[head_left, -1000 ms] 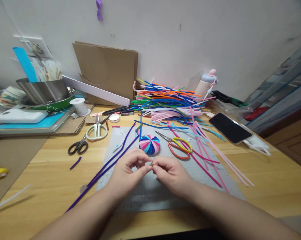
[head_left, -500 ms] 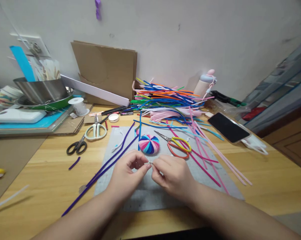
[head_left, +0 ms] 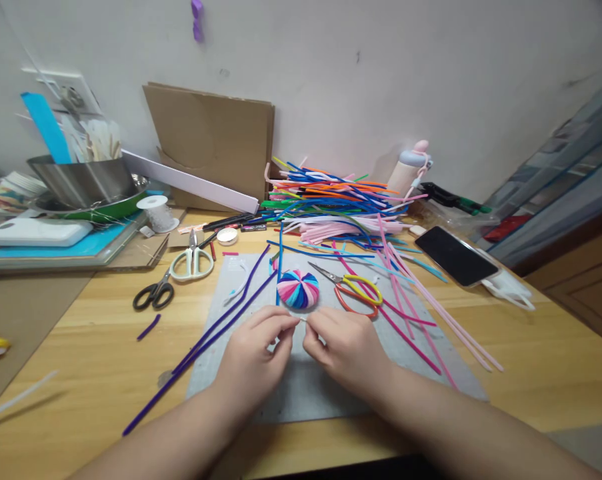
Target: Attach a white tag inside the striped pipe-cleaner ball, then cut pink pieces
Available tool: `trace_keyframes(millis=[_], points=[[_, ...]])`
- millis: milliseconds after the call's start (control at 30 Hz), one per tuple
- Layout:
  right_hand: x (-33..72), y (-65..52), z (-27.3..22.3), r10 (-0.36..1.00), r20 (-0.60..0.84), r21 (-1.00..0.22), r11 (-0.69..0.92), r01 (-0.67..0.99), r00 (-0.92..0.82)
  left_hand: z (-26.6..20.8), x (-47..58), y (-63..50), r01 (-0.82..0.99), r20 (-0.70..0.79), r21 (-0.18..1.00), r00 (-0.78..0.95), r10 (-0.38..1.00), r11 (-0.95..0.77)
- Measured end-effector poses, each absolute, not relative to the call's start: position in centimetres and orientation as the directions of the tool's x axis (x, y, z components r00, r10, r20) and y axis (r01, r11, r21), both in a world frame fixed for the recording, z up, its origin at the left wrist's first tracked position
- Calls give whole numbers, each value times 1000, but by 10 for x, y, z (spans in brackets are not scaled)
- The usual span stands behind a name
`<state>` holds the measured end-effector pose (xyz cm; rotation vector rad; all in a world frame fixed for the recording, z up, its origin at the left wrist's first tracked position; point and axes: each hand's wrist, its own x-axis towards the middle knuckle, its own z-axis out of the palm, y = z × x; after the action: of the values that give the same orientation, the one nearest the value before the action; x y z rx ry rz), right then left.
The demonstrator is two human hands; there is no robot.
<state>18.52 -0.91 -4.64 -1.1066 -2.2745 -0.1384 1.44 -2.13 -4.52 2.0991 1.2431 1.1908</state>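
My left hand (head_left: 257, 343) and my right hand (head_left: 345, 339) meet over the grey cutting mat (head_left: 301, 403), each closed in a pinch. Between their fingertips shows a tiny pale piece (head_left: 303, 320), too small to name; most of it is hidden by the fingers. Just beyond them on the mat sits a round, striped pompom-like ball (head_left: 298, 289) in blue, pink, white and purple. Right of the ball lie scissors (head_left: 359, 289) with yellow and orange handles. Two long dark purple pipe cleaners (head_left: 215, 327) stretch past my left hand, and pink pipe cleaners (head_left: 413, 337) lie beyond my right.
A heap of coloured pipe cleaners (head_left: 335, 200) lies against the wall. White-handled scissors (head_left: 192, 262) and black-handled scissors (head_left: 154, 294) rest at left, near a spool (head_left: 157, 212). A phone (head_left: 457, 255) lies at right; a bottle (head_left: 409, 170) and cardboard (head_left: 211, 143) stand behind.
My left hand's fingers have drawn in, from a wide curl with the thumb forward to a closer pinch. My right hand has barely moved. The things on the table stay where they were.
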Motion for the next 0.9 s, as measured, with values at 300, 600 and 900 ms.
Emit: trace_keyframes(millis=[300, 600, 900], points=[[184, -7, -50, 702, 521, -163, 640, 751, -486, -45, 19, -18, 362, 194, 900, 167, 967, -244], [183, -10, -52, 675, 505, -112, 669, 735, -538, -47, 24, -12, 27, -234, 972, 123, 964, 233], [182, -11, -52, 690, 477, -124, 665, 736, -544, -36, 22, -11, 69, -265, 964, 129, 956, 258]])
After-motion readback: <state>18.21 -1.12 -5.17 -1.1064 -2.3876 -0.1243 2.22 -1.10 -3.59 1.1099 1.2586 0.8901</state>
